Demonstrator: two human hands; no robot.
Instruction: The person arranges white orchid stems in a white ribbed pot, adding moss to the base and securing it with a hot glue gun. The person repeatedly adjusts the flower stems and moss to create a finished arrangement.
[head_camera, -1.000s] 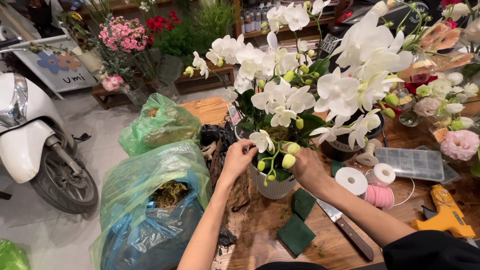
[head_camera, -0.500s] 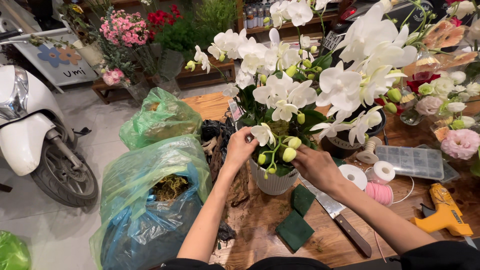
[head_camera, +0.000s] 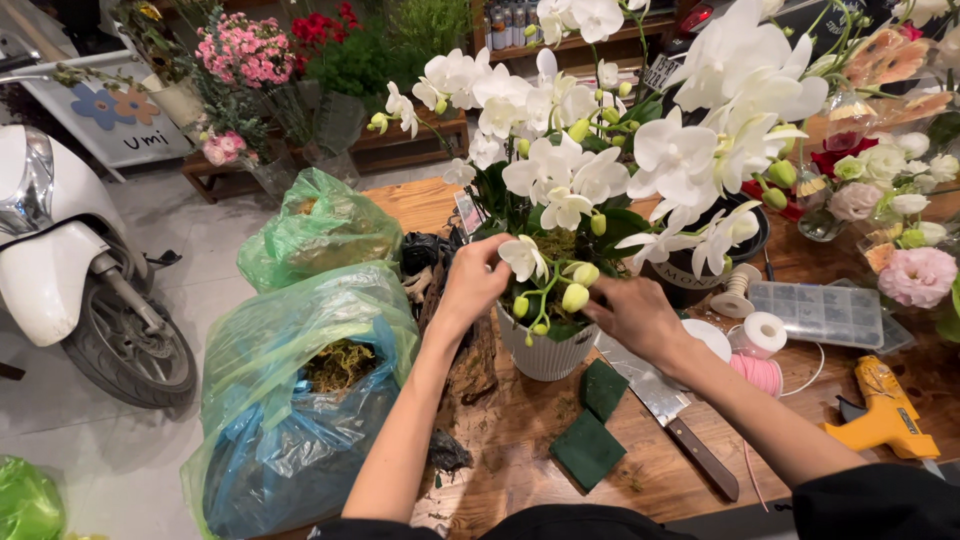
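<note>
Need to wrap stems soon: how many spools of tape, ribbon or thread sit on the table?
3 for sure: a tan spool beside the dark pot, a white roll, and a pink spool below it. Another white roll may hide behind the right hand.

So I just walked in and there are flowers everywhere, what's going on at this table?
A person is working on a white orchid potted in a white ribbed pot on the wooden table. The left hand reaches in at the pot's rim beside the stems, and the right hand reaches in from the other side. A knife and green foam pieces lie nearby.
</note>
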